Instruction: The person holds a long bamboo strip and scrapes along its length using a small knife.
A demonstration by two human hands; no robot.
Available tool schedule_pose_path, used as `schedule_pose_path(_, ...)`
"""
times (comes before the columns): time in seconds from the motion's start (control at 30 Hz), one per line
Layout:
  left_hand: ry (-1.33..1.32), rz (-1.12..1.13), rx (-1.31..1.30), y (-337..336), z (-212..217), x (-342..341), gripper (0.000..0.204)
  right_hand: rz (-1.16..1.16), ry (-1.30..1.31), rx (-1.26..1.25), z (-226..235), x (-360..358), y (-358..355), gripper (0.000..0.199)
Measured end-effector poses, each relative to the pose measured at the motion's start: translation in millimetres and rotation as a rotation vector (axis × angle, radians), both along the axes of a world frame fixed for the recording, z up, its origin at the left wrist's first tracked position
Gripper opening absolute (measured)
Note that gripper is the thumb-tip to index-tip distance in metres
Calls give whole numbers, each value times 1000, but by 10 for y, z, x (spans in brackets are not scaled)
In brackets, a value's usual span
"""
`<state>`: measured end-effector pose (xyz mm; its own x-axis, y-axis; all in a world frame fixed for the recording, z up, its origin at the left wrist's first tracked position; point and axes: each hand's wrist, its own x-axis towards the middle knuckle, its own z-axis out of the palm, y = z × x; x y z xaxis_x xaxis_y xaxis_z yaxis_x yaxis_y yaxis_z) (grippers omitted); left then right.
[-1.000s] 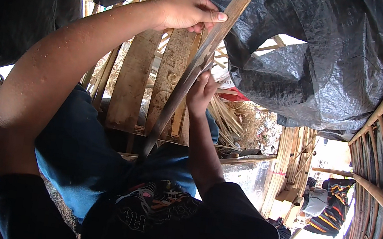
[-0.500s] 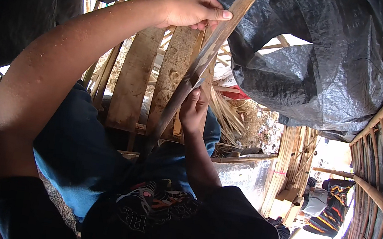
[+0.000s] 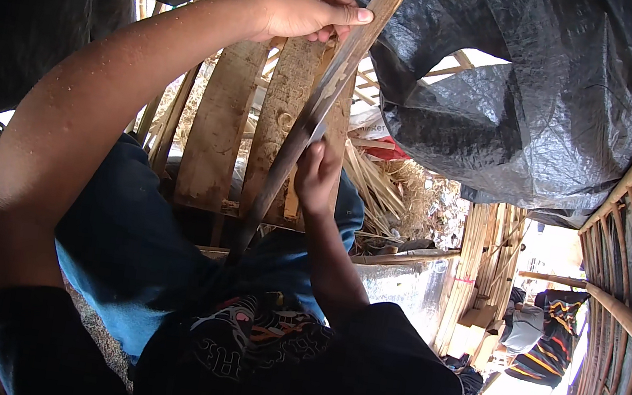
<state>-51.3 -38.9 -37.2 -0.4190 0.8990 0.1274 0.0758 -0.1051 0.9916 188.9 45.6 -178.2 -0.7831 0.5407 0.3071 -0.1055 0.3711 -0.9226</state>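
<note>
A long brown bamboo strip (image 3: 348, 63) slants from my lap up to the top of the view. Near its upper part my left hand (image 3: 319, 12) grips it, thumb pressed on the near face and fingers bent behind. Lower down, my right hand (image 3: 320, 170) is closed beside the strip around a knife (image 3: 318, 133). Only a bit of its pale blade shows, lying against the strip's edge; the handle is hidden in my fist. Above the blade the strip's face looks lighter and patchy, below it darker. The strip's lower end rests by my thighs, in shadow.
Wide wooden boards (image 3: 215, 131) stand before my knees, with a curled shaving on one. Split strips (image 3: 375, 181) and straw lie beyond. Black plastic sheeting (image 3: 494, 134) hangs overhead. Bundled bamboo slats (image 3: 466, 275) and a pole-framed wall (image 3: 623, 313) are on the right.
The blade and my right hand have shifted slightly against the strip. My left hand keeps its hold. The whole view has moved a little.
</note>
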Motion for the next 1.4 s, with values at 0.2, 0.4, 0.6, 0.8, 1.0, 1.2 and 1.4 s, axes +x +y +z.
schedule_pose_path(0.2,39,49,-48,-78,14,11,67,-44,21,207,182,-225,18,34)
schedule_pose_path(0.4,7,38,-34,-36,33,33,67,-110,234,263,657,-884,355,33)
schedule_pose_path(0.6,3,-39,-23,-1,15,-56,62,39,-46,177,-82,86,16,40)
schedule_pose_path(0.8,-9,-23,-32,-42,16,-69,63,-106,84,180,365,-503,86,43)
schedule_pose_path(1.0,-65,-63,-12,70,-58,-80,55,-35,338,32,1042,-1501,660,41)
schedule_pose_path(1.2,-62,-53,-55,-10,21,-98,53,-93,247,43,840,-1316,461,43)
schedule_pose_path(1.4,-34,-47,-9,96,-23,-147,55,-57,213,-161,606,-1358,555,46)
